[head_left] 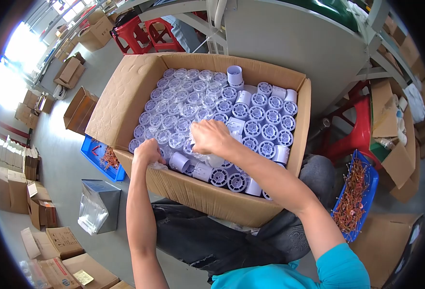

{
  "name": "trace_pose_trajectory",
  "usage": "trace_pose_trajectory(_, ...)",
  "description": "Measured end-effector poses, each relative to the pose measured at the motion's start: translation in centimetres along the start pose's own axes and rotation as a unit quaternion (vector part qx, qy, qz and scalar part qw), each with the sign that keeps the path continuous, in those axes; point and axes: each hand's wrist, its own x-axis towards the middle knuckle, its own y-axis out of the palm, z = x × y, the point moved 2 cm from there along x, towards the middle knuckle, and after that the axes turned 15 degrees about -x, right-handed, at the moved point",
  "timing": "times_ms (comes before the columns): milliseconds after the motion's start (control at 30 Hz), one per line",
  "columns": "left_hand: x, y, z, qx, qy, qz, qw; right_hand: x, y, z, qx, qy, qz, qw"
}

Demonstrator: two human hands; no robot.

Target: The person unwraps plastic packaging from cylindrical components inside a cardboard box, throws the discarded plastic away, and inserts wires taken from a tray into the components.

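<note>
A large open cardboard box (212,202) stands in front of me, filled with rows of pale lilac plastic cylinders (256,113) that have spoked ends. Clear plastic film (176,110) covers the cylinders on the left side; those on the right are uncovered. My right hand (211,138) is closed on bunched film above the middle of the box. At the front left rim, my left hand (148,152) is closed, with crumpled film under and beside its fingers. Near the front wall a few cylinders (178,162) lie tilted or on their sides.
Blue trays (357,197) of copper-coloured parts sit on both sides of the box. Red stools (131,36) stand behind it and at the right. A grey metal bin (99,206) is on the floor at left, among several cardboard boxes. A grey panel (289,43) rises behind.
</note>
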Motion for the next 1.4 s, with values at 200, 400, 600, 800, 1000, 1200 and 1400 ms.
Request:
trace_pose_trajectory(200, 0.0, -0.3, 0.4, -0.066, 0.031, 0.031, 0.997, 0.9, 0.2, -1.4, -0.013, -0.009, 0.081, 0.997)
trace_pose_trajectory(400, -1.9, -2.3, -0.1, -0.144, 0.104, 0.001, 0.984, 0.2, -1.7, -2.4, 0.102, -0.214, 0.201, 0.951)
trace_pose_trajectory(600, -3.9, -4.3, -1.2, -0.222, 0.149, -0.141, 0.953, 2.0, 0.7, -1.6, 0.045, -0.080, 0.030, 0.995)
trace_pose_trajectory(800, -3.6, -4.1, -0.9, -0.112, 0.119, -0.224, 0.961, 1.6, 4.5, 1.3, -0.108, -0.105, -0.032, 0.988)
trace_pose_trajectory(1000, -4.4, -4.5, -3.1, -0.193, 0.107, -0.287, 0.932, 1.9, 4.5, 1.3, -0.062, -0.119, -0.049, 0.990)
trace_pose_trajectory(1200, -0.9, 0.0, -3.7, -0.127, 0.211, -0.131, 0.960, 2.9, 4.6, -0.3, 0.047, -0.106, -0.037, 0.993)
trace_pose_trajectory(1400, 2.3, 1.4, -2.5, -0.117, 0.199, -0.064, 0.971, 3.3, 1.7, -1.0, 0.270, -0.153, -0.071, 0.948)
